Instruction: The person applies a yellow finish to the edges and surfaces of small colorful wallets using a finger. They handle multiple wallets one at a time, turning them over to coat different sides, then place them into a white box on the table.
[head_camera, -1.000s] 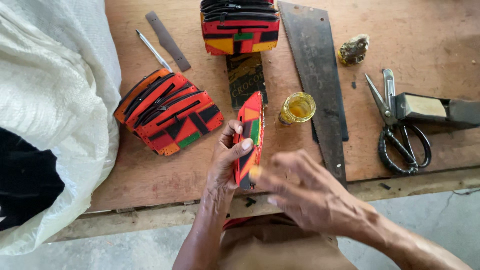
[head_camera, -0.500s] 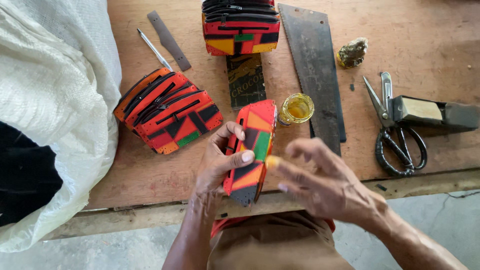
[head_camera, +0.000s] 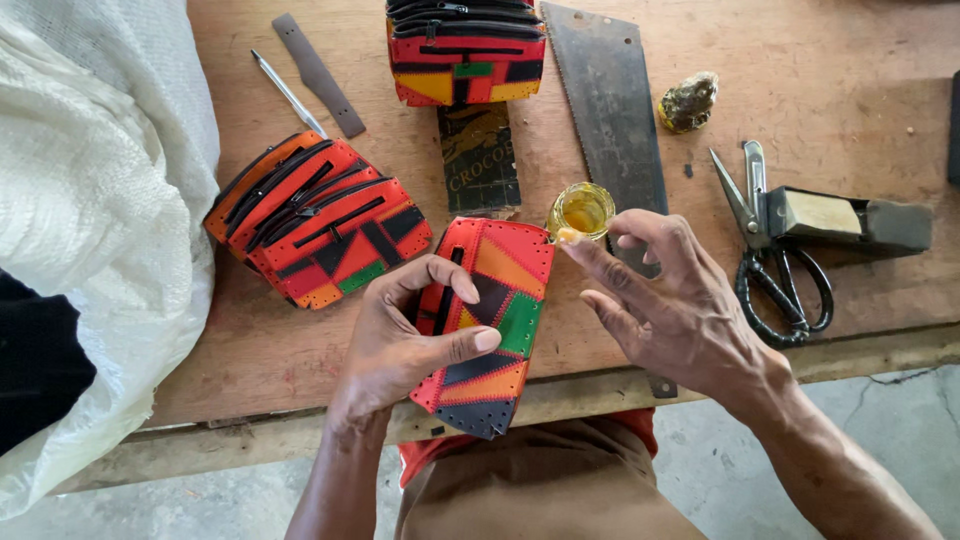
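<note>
Now my left hand (head_camera: 400, 345) grips the patchwork leather pouch (head_camera: 487, 325) of red, orange, green and black panels, thumb across its face and fingers curled round its left edge; it is held over the near edge of the worn wooden workbench (head_camera: 850, 60), tilted slightly with its dark stitched end toward me. A second ago this pouch stood edge-on in the same grip; it has since been turned flat, so the pieced front and its perforated border face upward. My right hand (head_camera: 680, 310), earlier close against the pouch, has drawn off to the right and is open, clamped on nothing, its forefinger tip carrying a yellowish smear beside the small round glass jar of amber paste (head_camera: 581, 210). I judge that the finger has just gone to the jar and the exposed face is ready for dressing.

Materials: the pouch leather is matte, in angular panels joined along punched seams. Two further stacks of matching zipped pouches lie on the bench, one to the left (head_camera: 320, 220), one at the far edge (head_camera: 466, 50). A dull grey saw blade (head_camera: 605, 100) lies beyond the jar; black-handled steel scissors (head_camera: 775, 260) lie at right. A white woven sack (head_camera: 100, 200), coarse in texture, fills the left margin.
</note>
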